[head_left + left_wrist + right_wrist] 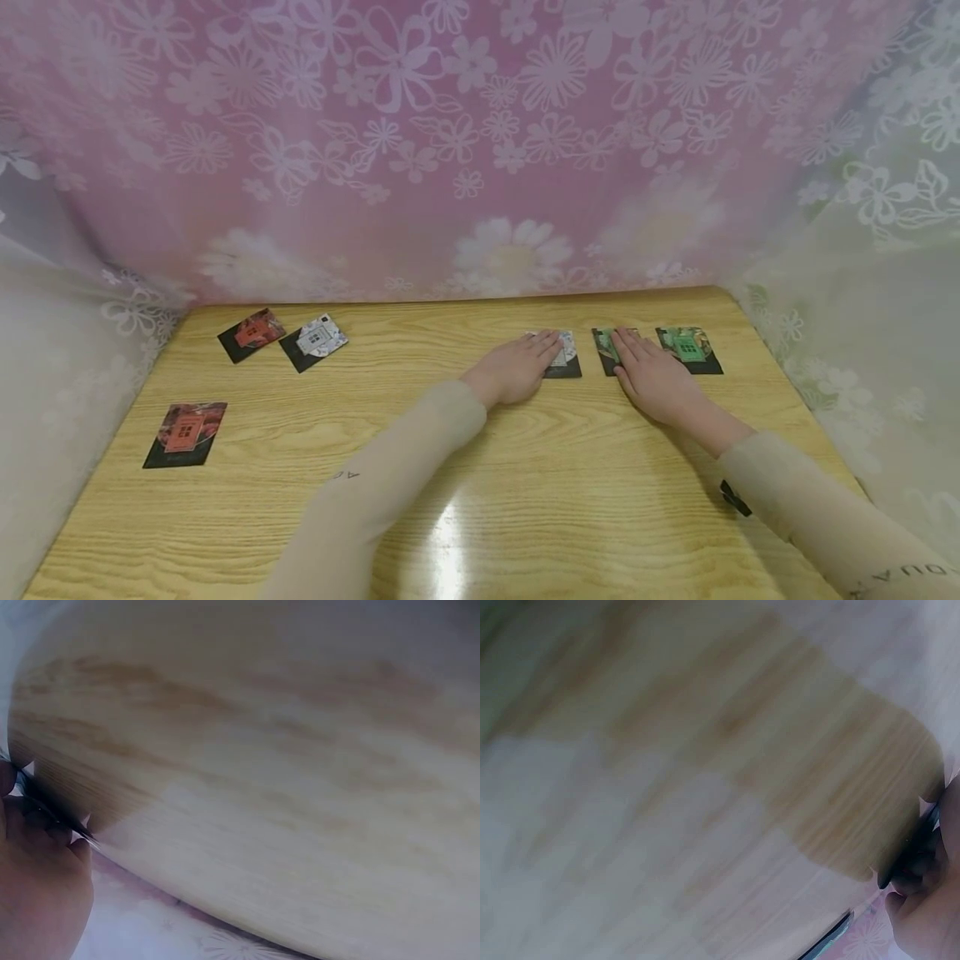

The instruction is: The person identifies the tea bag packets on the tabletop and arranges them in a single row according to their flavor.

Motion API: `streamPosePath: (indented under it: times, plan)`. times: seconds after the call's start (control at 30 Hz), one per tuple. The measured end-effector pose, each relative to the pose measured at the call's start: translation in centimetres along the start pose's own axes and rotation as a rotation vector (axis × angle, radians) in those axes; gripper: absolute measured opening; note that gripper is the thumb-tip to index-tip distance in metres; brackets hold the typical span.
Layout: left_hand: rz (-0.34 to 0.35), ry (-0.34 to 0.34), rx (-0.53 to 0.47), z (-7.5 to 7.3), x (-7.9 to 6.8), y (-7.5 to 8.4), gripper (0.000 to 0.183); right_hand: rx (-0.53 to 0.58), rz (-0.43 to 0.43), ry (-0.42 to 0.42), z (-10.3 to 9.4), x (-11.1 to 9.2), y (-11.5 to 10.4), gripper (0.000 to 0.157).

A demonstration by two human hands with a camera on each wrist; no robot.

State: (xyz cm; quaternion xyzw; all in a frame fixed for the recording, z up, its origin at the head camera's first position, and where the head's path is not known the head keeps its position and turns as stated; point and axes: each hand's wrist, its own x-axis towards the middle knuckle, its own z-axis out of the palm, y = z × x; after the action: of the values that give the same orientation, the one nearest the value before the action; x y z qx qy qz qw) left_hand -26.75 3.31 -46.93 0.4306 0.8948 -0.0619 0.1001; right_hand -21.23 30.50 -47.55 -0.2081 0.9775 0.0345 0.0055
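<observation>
In the head view my left hand (517,367) lies with its fingers extended over a flat white-and-black packet (566,365). Right of it, my right hand (660,383) rests straight fingers on a green-and-black packet (602,342), covering much of its label. A second green packet (690,348) lies just beyond that hand's outer side. Seen edge-on in the left wrist view, the dark packet (52,806) is at the left fingertips. The right wrist view shows a dark packet edge (907,851) at the right fingers.
On the left of the wooden table (360,433) lie a red packet (251,335), a white packet (315,342) and a nearer red packet (184,435). Flowered pink cloth (420,183) hangs behind. A small black item (735,497) shows beside the right sleeve.
</observation>
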Motion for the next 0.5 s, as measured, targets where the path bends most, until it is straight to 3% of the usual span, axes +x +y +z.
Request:
streamPosePath:
  times: [0.5]
  plan:
    - [0.021, 0.008, 0.032, 0.14, -0.04, -0.35, 0.062, 0.009, -0.003, 0.01, -0.12, -0.03, -0.11, 0.062]
